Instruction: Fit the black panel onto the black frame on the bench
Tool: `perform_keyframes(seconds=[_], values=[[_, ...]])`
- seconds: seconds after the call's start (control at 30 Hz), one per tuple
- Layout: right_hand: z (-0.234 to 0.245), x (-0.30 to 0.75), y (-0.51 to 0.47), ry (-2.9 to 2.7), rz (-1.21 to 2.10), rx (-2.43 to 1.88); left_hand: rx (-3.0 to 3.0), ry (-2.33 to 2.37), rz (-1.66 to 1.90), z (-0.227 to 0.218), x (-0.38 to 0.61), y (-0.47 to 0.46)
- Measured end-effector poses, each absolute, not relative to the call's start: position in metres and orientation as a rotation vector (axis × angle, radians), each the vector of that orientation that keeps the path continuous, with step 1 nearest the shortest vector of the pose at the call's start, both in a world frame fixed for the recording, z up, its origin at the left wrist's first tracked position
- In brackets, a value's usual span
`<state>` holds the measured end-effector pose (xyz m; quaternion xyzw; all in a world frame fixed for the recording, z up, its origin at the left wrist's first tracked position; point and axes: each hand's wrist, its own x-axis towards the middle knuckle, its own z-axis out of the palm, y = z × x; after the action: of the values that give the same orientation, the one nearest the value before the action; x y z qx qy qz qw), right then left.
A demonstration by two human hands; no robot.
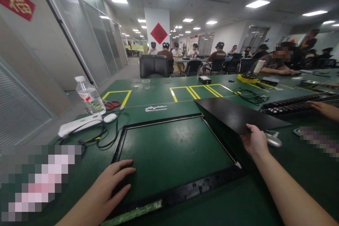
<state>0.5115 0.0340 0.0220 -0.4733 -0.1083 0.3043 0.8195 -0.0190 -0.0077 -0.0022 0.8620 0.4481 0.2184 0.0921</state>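
Note:
My right hand (256, 142) grips the near edge of a thin, flat black panel (233, 113), thumb on top. The panel is tilted, raised off the table at the right of a black rectangular frame (196, 186). Through the frame the green table top (174, 144) shows. My left hand (112, 180) lies over the frame's left side near its front corner, fingers apart; whether it presses on the frame I cannot tell. A green strip (140, 211) runs along the frame's front bar at the left. White bits show at the frame's right corners.
Left of the frame are a water bottle (90, 95), red-handled scissors (112, 105), a white device (82, 123) and black cables (106, 141). White scraps (155, 108) lie behind it. A silver mouse (274, 140) sits beyond my right hand. Another person's hand (325, 109) reaches in from the right.

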Motion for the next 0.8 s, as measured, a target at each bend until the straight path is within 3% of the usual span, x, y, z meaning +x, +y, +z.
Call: perform_keyframes(seconds=[0.8], values=[[0.050, 0.499, 0.023, -0.282, 0.717, -0.932, 2.496, 1.346, 0.703, 0.020, -0.005, -0.006]])
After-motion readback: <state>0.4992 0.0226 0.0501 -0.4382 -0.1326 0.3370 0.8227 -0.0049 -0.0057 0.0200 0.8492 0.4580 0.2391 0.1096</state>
